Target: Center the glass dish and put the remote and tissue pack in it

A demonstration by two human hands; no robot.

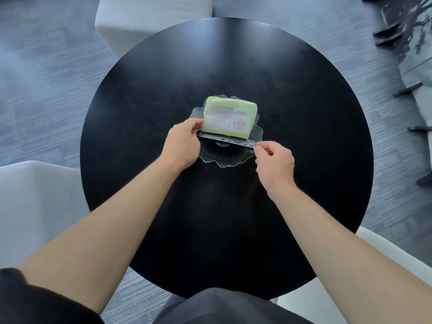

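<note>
A clear, scallop-edged glass dish point(225, 161) sits near the middle of the round black table point(292, 94). A green and white tissue pack point(228, 116) lies in the dish's far half. A slim black remote point(230, 139) lies across the dish just in front of the pack. My left hand point(181, 146) grips the remote's left end, with fingers touching the pack's near left corner. My right hand point(274, 163) pinches the remote's right end between thumb and forefinger.
White upholstered seats stand at the far side point(149, 17), the near left point(35, 206) and the near right point(378, 288) of the table. Grey carpet point(42, 78) surrounds it. Dark furniture legs point(388, 36) show at the far right.
</note>
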